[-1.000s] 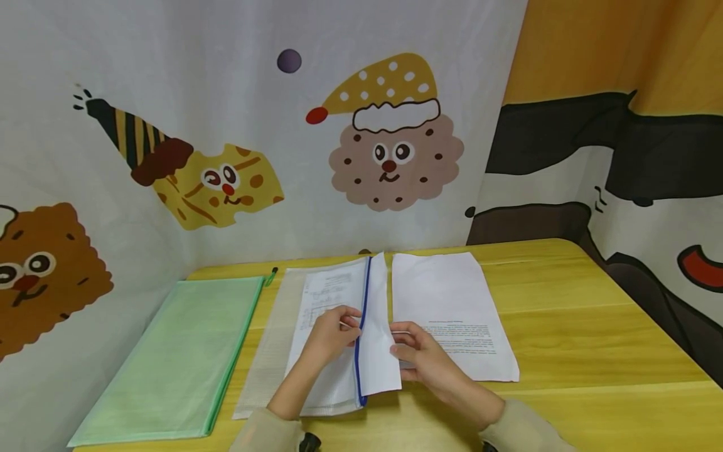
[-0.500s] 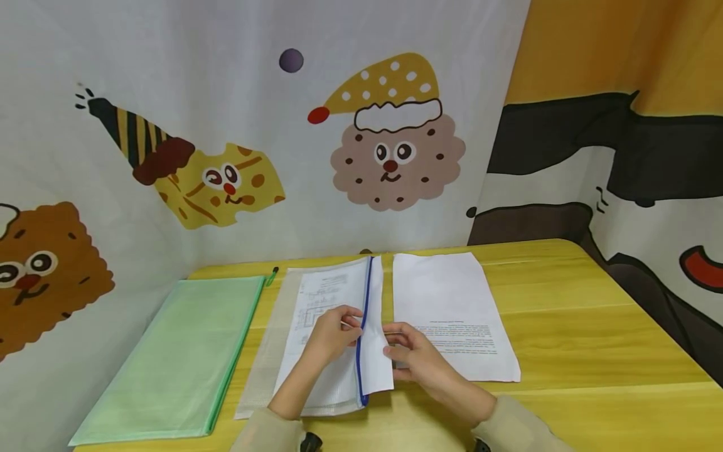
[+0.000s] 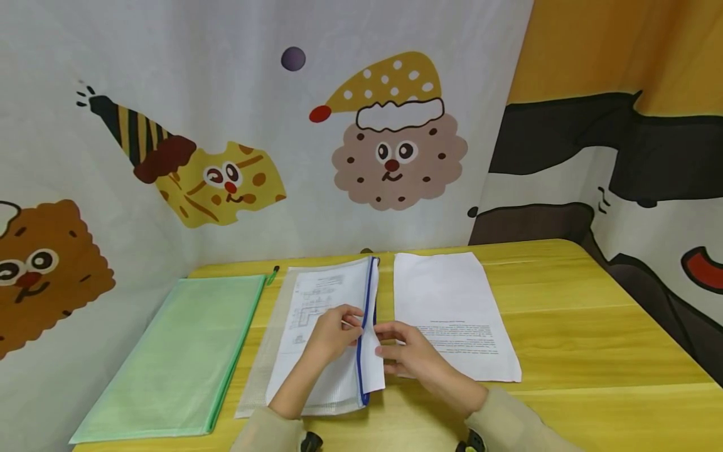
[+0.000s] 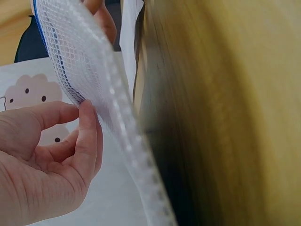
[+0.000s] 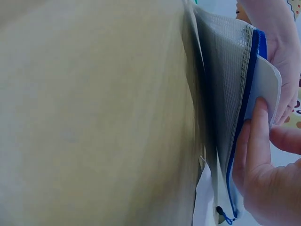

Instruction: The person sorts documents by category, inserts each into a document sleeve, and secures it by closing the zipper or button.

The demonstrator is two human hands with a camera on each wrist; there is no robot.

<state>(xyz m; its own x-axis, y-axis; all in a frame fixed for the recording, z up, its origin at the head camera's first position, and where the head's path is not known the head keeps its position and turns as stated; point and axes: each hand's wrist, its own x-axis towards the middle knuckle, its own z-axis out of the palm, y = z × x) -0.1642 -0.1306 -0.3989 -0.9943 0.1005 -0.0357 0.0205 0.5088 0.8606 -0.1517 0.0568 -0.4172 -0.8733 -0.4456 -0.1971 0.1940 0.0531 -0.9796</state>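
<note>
A see-through plastic pouch [image 3: 262, 370], textured with fine mesh and faintly shiny, has a smooth blue plastic-looking zip edge [image 3: 369, 290] and holds smooth matt white paper [image 3: 373, 373]. Left of the pouch is a softly glossy, translucent green plastic folder [image 3: 175, 358]; right, a matt paper printed sheet [image 3: 437, 289]. Beneath it, the wood-grained table [image 3: 582, 326] has a satin sheen; behind, matt cloth [image 3: 243, 100] hangs softly rippled.

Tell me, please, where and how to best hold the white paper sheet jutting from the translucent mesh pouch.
I'd pinch the white paper sheet by its right edge, from the right: only that narrow strip juts past the long blue zipper.
</note>
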